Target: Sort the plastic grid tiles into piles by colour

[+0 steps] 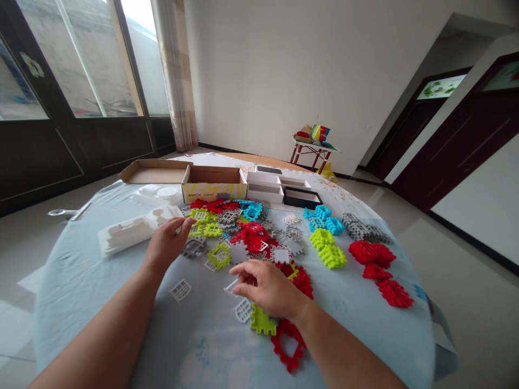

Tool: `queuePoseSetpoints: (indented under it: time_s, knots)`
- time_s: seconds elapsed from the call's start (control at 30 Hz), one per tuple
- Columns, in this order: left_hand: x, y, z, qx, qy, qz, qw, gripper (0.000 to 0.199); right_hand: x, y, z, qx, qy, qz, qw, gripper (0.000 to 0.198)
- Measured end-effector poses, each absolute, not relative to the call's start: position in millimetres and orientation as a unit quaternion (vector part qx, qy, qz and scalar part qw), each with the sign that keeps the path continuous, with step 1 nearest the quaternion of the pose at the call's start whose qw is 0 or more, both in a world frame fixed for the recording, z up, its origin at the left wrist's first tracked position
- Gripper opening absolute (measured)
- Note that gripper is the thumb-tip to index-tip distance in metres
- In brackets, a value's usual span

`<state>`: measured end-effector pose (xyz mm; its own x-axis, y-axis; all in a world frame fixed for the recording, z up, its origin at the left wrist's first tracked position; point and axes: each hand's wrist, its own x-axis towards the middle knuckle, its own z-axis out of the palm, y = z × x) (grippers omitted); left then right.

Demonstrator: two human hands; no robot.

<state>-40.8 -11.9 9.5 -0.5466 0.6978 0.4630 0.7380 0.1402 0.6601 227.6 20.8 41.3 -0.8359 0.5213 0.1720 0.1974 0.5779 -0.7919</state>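
Observation:
My left hand [169, 242] is over the left edge of a mixed heap of toothed plastic building pieces [253, 235], fingers curled together near lime pieces [198, 215]; anything in its grasp is hidden. Nearer me, my right hand [265, 286] has its thumb and fingers bent around the edge of a white lattice window piece [231, 288], which looks tilted. Below that hand lie another white window piece [243, 311], a lime toothed panel [263, 321] and a red toothed frame [288, 346]. One more white window piece [180, 290] rests flat between my forearms.
Sorted stacks of blue [323, 219], lime [327, 248], grey [365, 228] and red pieces [373, 254] stand on the right. Behind the heap are an opened cardboard box [214, 192], white trays [265, 192] and a black tray [302, 198]. White plastic packaging [127, 235] lies left.

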Motion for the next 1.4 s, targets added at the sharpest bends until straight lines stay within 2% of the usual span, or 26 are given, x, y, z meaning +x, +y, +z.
queuePoseSetpoints:
  time_s: [0.17, 0.43, 0.57, 0.7, 0.83, 1.0, 1.13, 1.4]
  knots:
    - [-52, -17, 11, -0.417, -0.773, -0.478, 0.016, 0.037, 176, 2, 37, -0.127, -0.914, 0.345, 0.173, 0.028]
    - [-61, -23, 16, -0.374, -0.777, -0.506, 0.031, 0.040, 113, 8, 26, -0.126, -0.965, 0.228, -0.019, 0.034]
    - [-61, -22, 14, -0.381, -0.777, -0.501, 0.017, 0.038, 110, 9, 32, -0.113, -0.970, 0.211, -0.044, 0.031]
    - [-59, -20, 14, -0.396, -0.783, -0.479, -0.003, 0.035, 120, 16, 35, -0.109, -0.958, 0.264, 0.024, 0.020]
    - [-58, -18, 10, -0.407, -0.784, -0.468, -0.013, 0.036, 154, 50, 45, -0.170, -0.911, 0.336, 0.171, 0.012]
    - [-59, -12, 4, -0.450, -0.783, -0.430, -0.018, 0.042, 213, 129, 58, -0.334, -0.839, 0.295, 0.311, 0.017]
    - [-57, -11, 4, -0.508, -0.754, -0.417, -0.020, 0.041, 247, 185, 53, -0.449, -0.800, 0.206, 0.340, 0.014]
    - [-39, -20, 14, -0.530, -0.728, -0.434, -0.025, 0.038, 266, 220, 28, -0.499, -0.766, 0.186, 0.360, 0.031]
